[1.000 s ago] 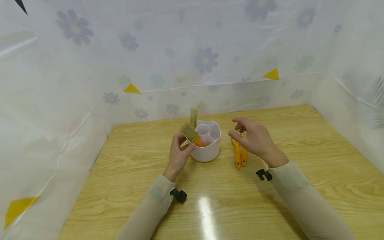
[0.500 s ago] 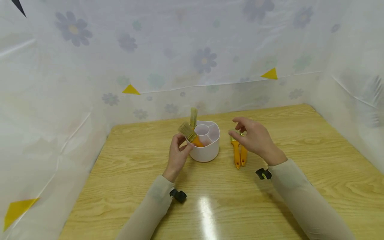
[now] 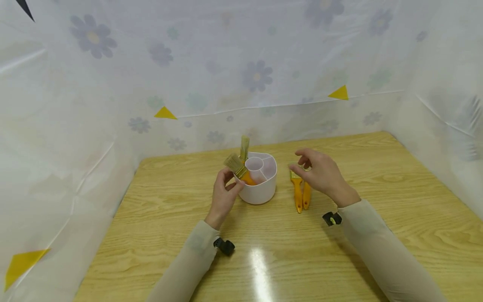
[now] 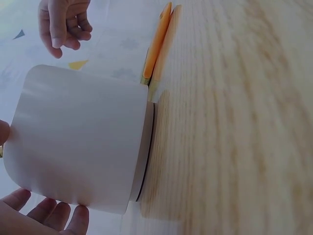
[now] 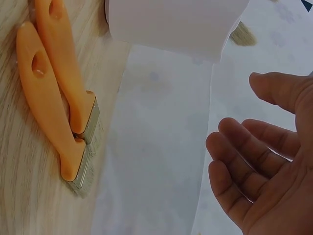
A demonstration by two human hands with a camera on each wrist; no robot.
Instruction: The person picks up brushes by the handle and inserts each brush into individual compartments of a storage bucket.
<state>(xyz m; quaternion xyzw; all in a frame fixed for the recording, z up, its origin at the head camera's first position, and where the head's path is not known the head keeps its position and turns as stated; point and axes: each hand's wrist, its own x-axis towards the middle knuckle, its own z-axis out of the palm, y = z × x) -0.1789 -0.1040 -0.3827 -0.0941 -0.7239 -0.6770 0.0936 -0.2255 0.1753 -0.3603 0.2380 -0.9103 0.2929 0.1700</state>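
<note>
A white divided brush holder (image 3: 258, 193) stands upright on the table. My left hand (image 3: 224, 197) holds it at its left side; in the left wrist view several fingertips (image 4: 46, 211) press its outer wall. A wide paintbrush (image 3: 236, 165) leans bristles-up out of the front left compartment, above that hand. Behind it a narrower paintbrush (image 3: 245, 144) stands bristles-up. To the right, two orange-handled paintbrushes (image 5: 46, 103) lie side by side on the table, bristles away from me. Over their bristle ends my right hand (image 3: 320, 173) hovers, fingers loosely bent and holding nothing.
The wood-grain table (image 3: 158, 260) meets translucent flowered sheeting (image 3: 211, 75) at the back and sides. Yellow tape pieces (image 3: 339, 93) stick to the sheeting. The holder's other compartments and its round middle cup (image 3: 254, 164) show no brushes.
The right hand has shifted very slightly right over the brushes. The left hand, the holder and the brushes stay almost where they were.
</note>
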